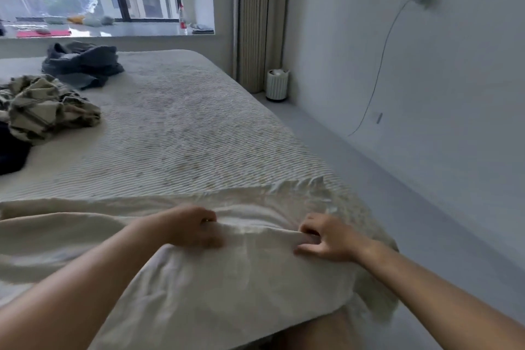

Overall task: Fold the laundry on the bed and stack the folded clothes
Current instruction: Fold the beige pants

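Note:
A cream-white garment (233, 278) lies spread over the near edge of the bed (181, 128) and hangs over my lap. My left hand (193, 226) grips a raised fold of it with curled fingers. My right hand (326, 237) pinches the same fold a little to the right. Further back on the left lie crumpled clothes: a patterned olive-and-cream piece (42, 108), a grey-blue piece (82, 64) behind it, and a dark navy piece (11, 150) at the left edge.
The bed's right edge drops to a grey floor strip (369, 179) along a white wall. A small white ribbed bin (277, 85) stands by the curtain (261, 17). A bottle (182, 18) and small items sit on the window sill.

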